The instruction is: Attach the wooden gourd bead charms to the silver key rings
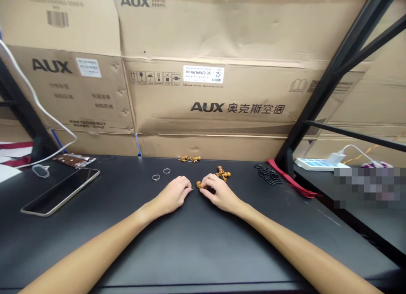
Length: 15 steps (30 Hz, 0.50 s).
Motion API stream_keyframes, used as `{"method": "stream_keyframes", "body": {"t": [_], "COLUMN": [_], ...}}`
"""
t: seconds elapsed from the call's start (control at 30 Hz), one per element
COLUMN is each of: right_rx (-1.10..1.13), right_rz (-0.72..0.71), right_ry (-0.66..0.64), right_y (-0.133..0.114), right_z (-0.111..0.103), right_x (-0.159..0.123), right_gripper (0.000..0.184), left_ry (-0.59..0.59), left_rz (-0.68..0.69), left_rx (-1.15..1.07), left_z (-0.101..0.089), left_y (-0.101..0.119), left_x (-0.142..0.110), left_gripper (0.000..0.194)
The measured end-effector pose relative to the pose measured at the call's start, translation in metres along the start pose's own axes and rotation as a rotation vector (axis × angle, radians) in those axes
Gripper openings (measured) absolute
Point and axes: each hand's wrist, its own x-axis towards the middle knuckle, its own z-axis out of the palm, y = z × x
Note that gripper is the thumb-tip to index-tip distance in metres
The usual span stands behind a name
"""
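Note:
Low over the black table, my right hand (218, 193) is closed with its fingertips on a small brown wooden gourd charm (198, 184). My left hand (174, 195) faces it, thumb and fingers pinched together. A tiny shiny bit shows at those fingertips, too small to name. Just behind my right hand lie more wooden gourd charms (223, 173) with yellow cord. To the left of my left hand are two metal split rings, one nearer (155, 177) and one farther (166, 171).
Wooden charms with rings (189, 158) lie at the table's back edge. Several black rings (269, 174) are piled at right beside a red strap (294, 182). A phone (61, 191) and a brown packet (75, 160) lie left. Cardboard boxes (165, 112) stand behind; a black metal frame (317, 91) rises at right.

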Motion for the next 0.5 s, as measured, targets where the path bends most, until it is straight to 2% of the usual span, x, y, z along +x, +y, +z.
{"method": "stream_keyframes", "body": {"t": [0.13, 0.3, 0.5], "right_rx": [0.033, 0.048, 0.045], "right_rz": [-0.005, 0.009, -0.013], "right_ry": [-0.002, -0.01, -0.033], "right_y": [-0.0047, -0.0057, -0.0079], "right_z": [0.0, 0.0005, -0.0008], "right_x": [0.0004, 0.0004, 0.0003], "right_gripper": [0.012, 0.013, 0.011], "left_ry": [0.046, 0.075, 0.055], "left_rz": [-0.076, -0.135, -0.124], "left_rx": [-0.135, -0.187, -0.215], "left_z": [0.0008, -0.0002, -0.001], "left_y": [0.0052, 0.0075, 0.0097], "left_x": [0.0024, 0.0029, 0.0027], "left_gripper": [0.022, 0.022, 0.024]}}
